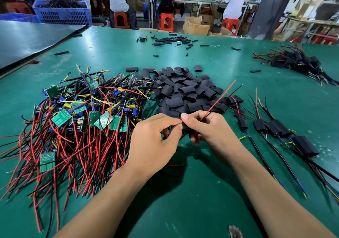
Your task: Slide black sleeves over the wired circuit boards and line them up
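Head view, left hand (pixel 156 138), right hand (pixel 209 130), each grip pinching black sleeve (pixel 185 130), mostly hidden

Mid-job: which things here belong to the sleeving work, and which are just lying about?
In the job: left hand and right hand, both pinching one soft black sleeve; red and black wires sticking out of it; heap of bare green circuit boards; pile of loose black sleeves; row of sleeved boards.
Lying about: thin black tube offcuts; blue plastic crate; brown cardboard boxes.
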The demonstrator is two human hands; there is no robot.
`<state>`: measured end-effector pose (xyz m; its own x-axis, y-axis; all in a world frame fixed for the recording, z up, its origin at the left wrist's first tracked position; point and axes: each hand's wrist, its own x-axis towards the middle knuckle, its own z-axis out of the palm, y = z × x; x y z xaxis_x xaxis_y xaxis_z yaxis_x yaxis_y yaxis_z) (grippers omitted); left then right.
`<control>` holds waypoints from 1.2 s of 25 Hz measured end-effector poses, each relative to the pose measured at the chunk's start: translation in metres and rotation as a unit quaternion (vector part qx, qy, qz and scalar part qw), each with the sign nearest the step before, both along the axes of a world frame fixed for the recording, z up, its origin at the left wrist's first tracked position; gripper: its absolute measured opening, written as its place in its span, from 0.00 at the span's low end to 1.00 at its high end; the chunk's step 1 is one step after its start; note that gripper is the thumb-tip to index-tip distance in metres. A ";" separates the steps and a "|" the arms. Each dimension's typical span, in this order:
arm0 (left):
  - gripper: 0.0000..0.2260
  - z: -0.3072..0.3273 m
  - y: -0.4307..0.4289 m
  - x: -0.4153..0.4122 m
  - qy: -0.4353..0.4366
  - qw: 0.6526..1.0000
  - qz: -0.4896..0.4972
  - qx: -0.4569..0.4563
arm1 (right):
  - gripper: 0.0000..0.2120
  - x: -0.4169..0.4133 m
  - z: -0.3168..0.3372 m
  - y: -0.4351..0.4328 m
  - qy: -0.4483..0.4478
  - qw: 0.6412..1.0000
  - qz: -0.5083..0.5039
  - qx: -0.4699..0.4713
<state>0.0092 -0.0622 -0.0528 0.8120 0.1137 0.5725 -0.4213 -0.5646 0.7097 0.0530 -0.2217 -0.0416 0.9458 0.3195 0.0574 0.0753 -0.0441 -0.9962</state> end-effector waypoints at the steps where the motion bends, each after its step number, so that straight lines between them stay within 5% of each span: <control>1: 0.06 0.000 0.000 0.000 -0.002 1.000 0.000 0.002 | 0.13 0.000 0.000 0.000 -0.002 1.000 0.000 -0.004; 7: 0.06 0.002 0.005 0.003 0.050 0.998 -0.027 -0.035 | 0.15 -0.001 0.001 -0.002 0.024 1.000 0.004 0.001; 15: 0.07 0.002 0.009 0.001 0.017 0.996 -0.046 0.079 | 0.17 0.000 0.000 -0.004 0.053 0.997 0.036 -0.035; 22: 0.05 0.002 0.003 0.002 0.110 0.992 -0.035 -0.057 | 0.19 0.001 0.000 -0.001 0.037 0.999 -0.001 -0.002; 25: 0.05 0.005 0.005 0.005 0.204 0.958 -0.084 -0.183 | 0.19 0.002 0.002 0.000 0.082 0.995 -0.016 0.060; 30: 0.02 0.009 0.008 0.007 0.363 0.841 -0.177 -0.361 | 0.20 0.001 0.001 0.002 0.073 0.994 -0.051 0.066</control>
<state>0.0164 -0.0544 -0.0438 0.9736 -0.1043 -0.2028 0.2199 0.1927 0.9563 0.0543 -0.2197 -0.0409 0.9742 0.2202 -0.0486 -0.0694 0.0878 -0.9937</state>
